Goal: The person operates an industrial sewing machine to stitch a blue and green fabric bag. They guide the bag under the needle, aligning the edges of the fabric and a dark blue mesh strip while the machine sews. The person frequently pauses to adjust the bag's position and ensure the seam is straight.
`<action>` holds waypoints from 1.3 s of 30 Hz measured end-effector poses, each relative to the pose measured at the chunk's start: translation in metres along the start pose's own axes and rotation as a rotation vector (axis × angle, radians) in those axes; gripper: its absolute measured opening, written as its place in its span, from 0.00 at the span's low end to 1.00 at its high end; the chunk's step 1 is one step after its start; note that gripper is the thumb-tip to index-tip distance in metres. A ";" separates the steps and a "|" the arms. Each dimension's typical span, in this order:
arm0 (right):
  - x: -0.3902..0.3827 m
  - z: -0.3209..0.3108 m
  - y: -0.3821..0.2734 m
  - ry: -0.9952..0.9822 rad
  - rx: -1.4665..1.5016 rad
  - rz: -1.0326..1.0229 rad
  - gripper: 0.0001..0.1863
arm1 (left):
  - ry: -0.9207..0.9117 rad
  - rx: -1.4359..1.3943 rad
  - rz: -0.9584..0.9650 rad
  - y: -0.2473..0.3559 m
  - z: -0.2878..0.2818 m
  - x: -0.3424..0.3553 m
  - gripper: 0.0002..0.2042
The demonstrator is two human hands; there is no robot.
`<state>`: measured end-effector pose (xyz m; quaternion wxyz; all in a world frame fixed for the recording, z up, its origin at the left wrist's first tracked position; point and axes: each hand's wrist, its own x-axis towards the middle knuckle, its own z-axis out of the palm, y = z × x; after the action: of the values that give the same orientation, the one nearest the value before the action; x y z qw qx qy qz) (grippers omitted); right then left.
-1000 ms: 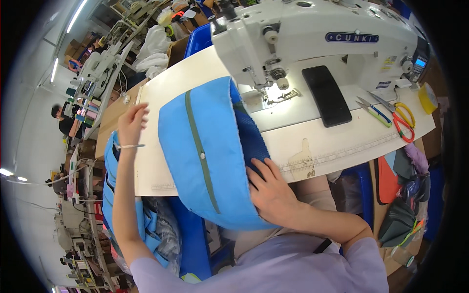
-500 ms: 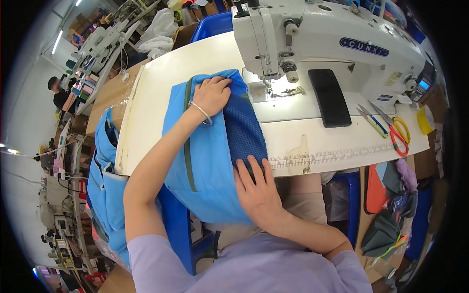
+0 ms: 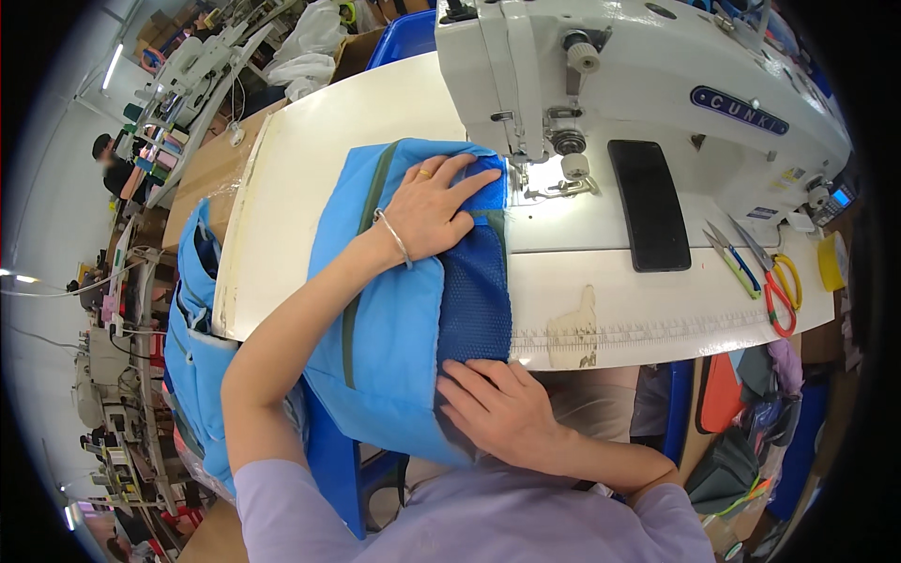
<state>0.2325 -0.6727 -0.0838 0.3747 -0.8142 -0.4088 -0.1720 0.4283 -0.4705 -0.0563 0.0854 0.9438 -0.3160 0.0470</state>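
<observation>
A light blue fabric bag piece (image 3: 375, 357) with an olive green strip lies across the white table, its top edge beside the presser foot (image 3: 526, 183) of a white sewing machine (image 3: 507, 66). A dark blue mesh lining (image 3: 474, 300) shows along its opened right side. My left hand (image 3: 427, 211), with a ring and bracelet, rests open on the upper part, fingertips on the bright blue edge near the needle. My right hand (image 3: 497, 418) lies open on the lower end, fingers spread over the mesh and fabric at the table's front.
A black phone (image 3: 648, 206), green-handled scissors (image 3: 741, 272), red-and-yellow scissors (image 3: 779, 305) and yellow tape (image 3: 830, 263) sit right. More blue pieces (image 3: 202, 375) hang left. Blue bins (image 3: 399, 42) stand behind and beside the table (image 3: 282, 225). A co-worker (image 3: 117, 178) works far left.
My left hand has come from the left onto the bag's top. The bag has been folded open, showing more mesh, and lies nearer the needle. My right hand has shifted down.
</observation>
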 end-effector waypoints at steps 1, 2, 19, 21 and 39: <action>0.000 -0.001 0.001 0.004 -0.001 -0.002 0.18 | -0.002 -0.008 0.002 0.000 0.001 0.001 0.33; 0.001 -0.003 0.002 0.008 -0.005 -0.008 0.17 | 0.002 -0.009 0.002 0.001 0.001 0.003 0.33; 0.007 -0.011 0.019 0.070 -0.061 -0.020 0.14 | 0.133 0.032 0.055 0.002 0.019 0.024 0.28; 0.007 -0.011 0.020 0.069 -0.062 -0.014 0.14 | 0.133 0.035 0.054 0.003 0.020 0.024 0.27; 0.010 -0.014 0.027 0.070 -0.065 0.004 0.14 | 0.263 -0.072 0.094 0.001 0.023 0.027 0.21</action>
<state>0.2598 -0.6879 -0.0815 0.3627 -0.8201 -0.3880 -0.2129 0.4499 -0.4918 -0.0751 0.1575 0.9100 -0.3472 0.1626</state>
